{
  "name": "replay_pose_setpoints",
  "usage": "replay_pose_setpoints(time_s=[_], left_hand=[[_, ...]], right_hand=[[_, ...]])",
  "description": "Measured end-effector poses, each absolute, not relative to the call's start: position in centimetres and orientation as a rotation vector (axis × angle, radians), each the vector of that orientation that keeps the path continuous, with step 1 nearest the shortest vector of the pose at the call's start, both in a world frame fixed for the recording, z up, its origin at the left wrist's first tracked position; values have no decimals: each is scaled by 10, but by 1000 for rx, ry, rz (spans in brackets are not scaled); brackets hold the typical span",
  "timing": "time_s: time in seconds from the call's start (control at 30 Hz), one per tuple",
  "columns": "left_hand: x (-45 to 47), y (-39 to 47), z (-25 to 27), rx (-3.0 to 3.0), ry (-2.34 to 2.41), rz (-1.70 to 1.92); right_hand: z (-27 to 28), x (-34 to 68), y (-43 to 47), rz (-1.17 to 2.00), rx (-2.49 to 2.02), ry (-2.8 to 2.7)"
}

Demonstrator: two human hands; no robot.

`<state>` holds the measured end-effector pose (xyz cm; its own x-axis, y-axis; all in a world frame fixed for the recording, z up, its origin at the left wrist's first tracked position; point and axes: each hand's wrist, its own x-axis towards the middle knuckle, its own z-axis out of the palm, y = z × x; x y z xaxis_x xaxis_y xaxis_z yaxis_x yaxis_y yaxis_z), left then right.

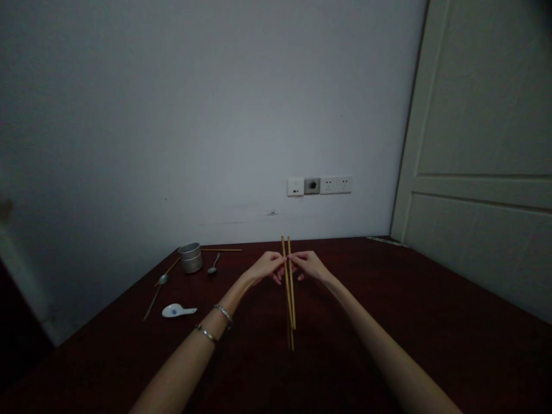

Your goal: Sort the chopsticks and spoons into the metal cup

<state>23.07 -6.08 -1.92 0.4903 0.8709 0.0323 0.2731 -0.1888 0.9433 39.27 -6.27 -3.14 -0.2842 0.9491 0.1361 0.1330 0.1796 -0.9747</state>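
Note:
Two long wooden chopsticks [290, 296] slant above the dark red table, their tops a little apart and their lower ends close together. My left hand [268, 265], below two bracelets on the wrist, pinches the left one near its upper part. The right one sits in the pinch of my right hand [308, 264]. Both hands nearly meet at the fingertips. Beneath the sticks a dim reflection shows on the tabletop.
On the left stand a grey metal cup [190, 259], a small metal spoon [213, 264], a white ceramic spoon [177, 311] and a long-handled metal spoon [156, 293] lying across a thin stick. Another stick [222, 250] lies behind. A wall with sockets [336, 184] borders the table [366, 322].

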Motion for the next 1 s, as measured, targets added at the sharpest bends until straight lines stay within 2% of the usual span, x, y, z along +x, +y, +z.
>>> replay_pose_setpoints(time_s=[0.37,0.8,1.0], left_hand=[[253,-59,-32,1605,965,786],[253,-50,-47,1412,908,843],[251,-48,-53,1364,864,817]], right_hand=[[-42,399,-64,1210,-1061,-1417],[-56,394,-59,932,-1255,-1403],[-52,393,-67,992,-1252,-1440]])
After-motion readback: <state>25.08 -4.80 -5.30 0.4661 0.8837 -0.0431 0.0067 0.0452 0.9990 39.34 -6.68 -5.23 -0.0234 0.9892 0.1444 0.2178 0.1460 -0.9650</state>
